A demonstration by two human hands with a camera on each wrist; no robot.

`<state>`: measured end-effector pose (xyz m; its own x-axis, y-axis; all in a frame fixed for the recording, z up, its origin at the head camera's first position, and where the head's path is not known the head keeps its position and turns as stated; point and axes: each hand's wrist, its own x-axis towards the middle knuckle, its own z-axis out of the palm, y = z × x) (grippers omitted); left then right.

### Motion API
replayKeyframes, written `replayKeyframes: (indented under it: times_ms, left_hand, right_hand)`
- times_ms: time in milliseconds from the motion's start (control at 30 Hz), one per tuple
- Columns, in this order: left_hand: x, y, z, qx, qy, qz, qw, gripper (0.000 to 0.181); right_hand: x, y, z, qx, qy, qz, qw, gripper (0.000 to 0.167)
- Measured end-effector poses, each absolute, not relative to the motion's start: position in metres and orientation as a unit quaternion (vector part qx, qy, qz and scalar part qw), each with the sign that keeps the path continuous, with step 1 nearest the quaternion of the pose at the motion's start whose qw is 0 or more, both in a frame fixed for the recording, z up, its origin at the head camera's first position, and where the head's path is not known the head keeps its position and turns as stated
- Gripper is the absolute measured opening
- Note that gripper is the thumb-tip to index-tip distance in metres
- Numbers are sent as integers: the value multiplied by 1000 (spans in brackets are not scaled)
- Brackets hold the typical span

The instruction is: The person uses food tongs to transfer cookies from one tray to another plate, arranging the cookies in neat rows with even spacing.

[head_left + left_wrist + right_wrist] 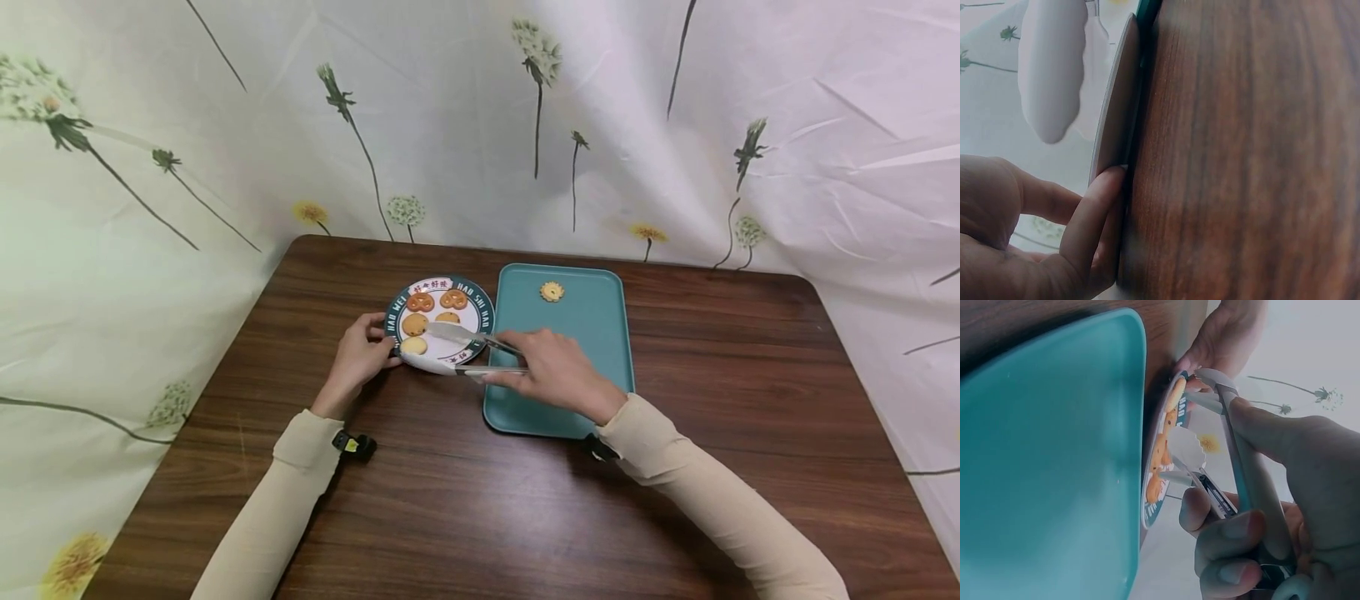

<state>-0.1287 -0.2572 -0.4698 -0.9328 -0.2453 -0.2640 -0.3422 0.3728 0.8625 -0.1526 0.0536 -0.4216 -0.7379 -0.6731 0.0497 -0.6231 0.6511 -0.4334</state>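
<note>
My right hand [558, 371] grips a pair of tongs [491, 342] with pale scalloped tips. Those tips are spread apart above the round plate [486, 310], with nothing seen between them. On the left rim of the plate, my left hand [358, 354] pinches the edge; the left wrist view shows its fingers [1094, 209] at the rim. The plate carries several cookies: pretzel-shaped ones [453, 299] at the back, a round brown one [414, 325], another partly hidden by the tongs [447, 317], and a pale one [413, 345] toward the front.
Right beside the plate lies a teal rectangular tray [585, 350], with one ring-shaped, scalloped cookie [552, 291] near its back edge. Both stand on a dark wooden table [465, 500]. A white cloth with dandelion prints [465, 125] hangs behind and at the sides.
</note>
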Motion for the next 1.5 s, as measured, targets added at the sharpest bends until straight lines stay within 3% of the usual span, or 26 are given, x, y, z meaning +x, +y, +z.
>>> replayKeyframes:
  times_ms: [400, 733, 1500]
  left_hand:
    - [-127, -260, -472, -173, 825, 536, 46, 58]
    - [-127, -259, -470, -173, 827, 532, 46, 57]
    - [-129, -258, -470, -176, 831, 525, 46, 57]
  right_hand:
    - [-159, 74, -414, -323, 920, -219, 29, 61]
    - [-165, 97, -413, -299, 928, -220, -14, 53]
    - [-181, 144, -421, -237, 953, -189, -20, 57]
